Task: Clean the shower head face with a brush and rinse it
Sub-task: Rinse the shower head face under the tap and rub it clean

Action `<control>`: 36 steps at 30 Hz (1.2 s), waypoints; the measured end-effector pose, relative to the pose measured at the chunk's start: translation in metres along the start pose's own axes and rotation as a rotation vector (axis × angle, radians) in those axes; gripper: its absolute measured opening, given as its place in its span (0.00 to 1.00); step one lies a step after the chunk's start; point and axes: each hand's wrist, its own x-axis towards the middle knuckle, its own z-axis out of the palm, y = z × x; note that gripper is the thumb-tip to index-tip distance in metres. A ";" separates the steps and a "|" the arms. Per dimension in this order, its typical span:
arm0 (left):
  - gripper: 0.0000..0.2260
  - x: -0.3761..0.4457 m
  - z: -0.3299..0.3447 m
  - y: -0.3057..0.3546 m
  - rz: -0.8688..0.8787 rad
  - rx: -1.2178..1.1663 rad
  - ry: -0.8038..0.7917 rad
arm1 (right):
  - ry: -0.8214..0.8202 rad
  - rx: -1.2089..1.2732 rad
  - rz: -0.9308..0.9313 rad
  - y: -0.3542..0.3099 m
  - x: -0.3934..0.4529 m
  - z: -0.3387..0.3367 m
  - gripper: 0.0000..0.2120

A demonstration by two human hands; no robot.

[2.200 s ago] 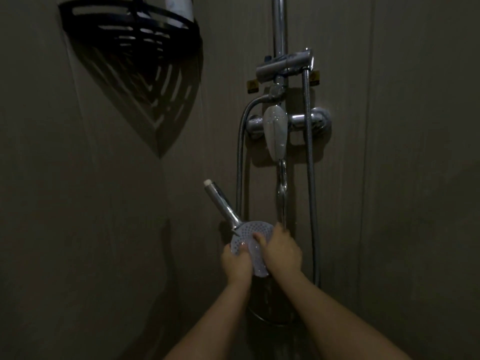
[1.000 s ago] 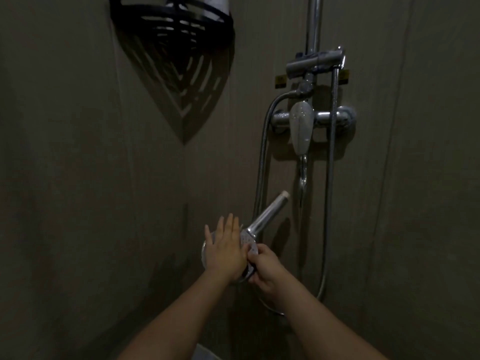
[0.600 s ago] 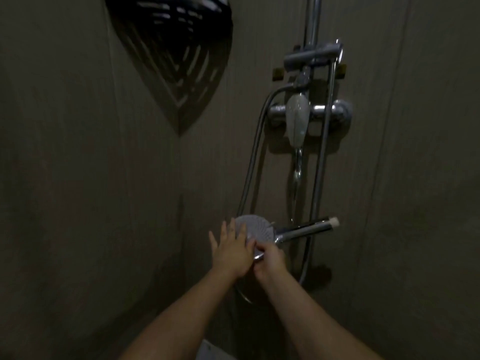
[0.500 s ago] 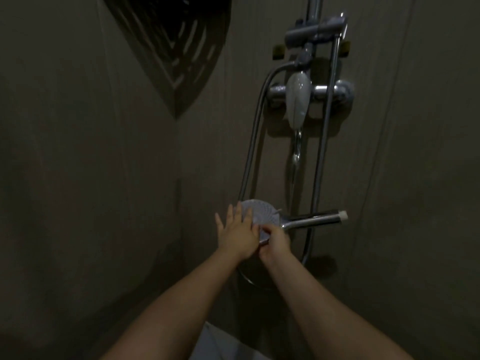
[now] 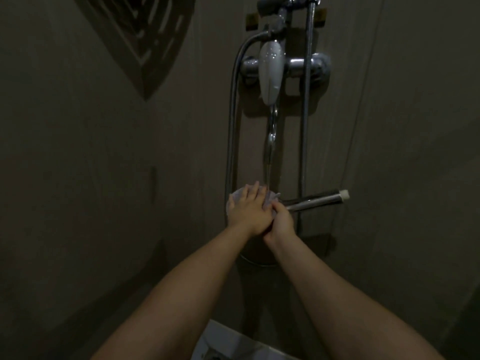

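Observation:
The round shower head is held low in front of the wall, its chrome handle pointing right with a white tip. My left hand lies flat on the head's face, fingers spread, hiding most of it. Gripping the head where the handle joins it is my right hand. A thin stream of water runs down from the tap spout onto the head by my left fingertips. No brush is visible.
The chrome mixer tap with a white lever is on the wall above. Two hoses hang beside it. A dark bucket rim sits below my hands. A white object is at the bottom edge.
The shower head was turned so its handle swung from up-left to pointing right. My left hand went flat onto the face. The view tilted down.

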 end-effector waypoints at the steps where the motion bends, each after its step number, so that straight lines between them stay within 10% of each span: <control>1: 0.25 0.003 0.001 0.004 -0.059 -0.006 0.025 | 0.006 0.012 0.001 0.001 0.001 0.000 0.14; 6: 0.22 0.017 -0.002 0.000 -0.356 -0.080 0.315 | 0.031 -0.037 0.002 0.008 0.005 0.006 0.13; 15: 0.21 0.009 -0.002 -0.018 -0.205 -0.088 0.421 | 0.334 -0.433 -0.136 -0.002 0.018 0.003 0.15; 22: 0.29 0.006 0.015 -0.016 0.220 0.202 0.165 | 0.372 -0.382 -0.090 -0.010 0.025 0.002 0.20; 36: 0.26 0.024 -0.010 -0.048 -0.426 -0.125 0.356 | 0.174 -0.444 -0.170 0.025 0.016 0.013 0.17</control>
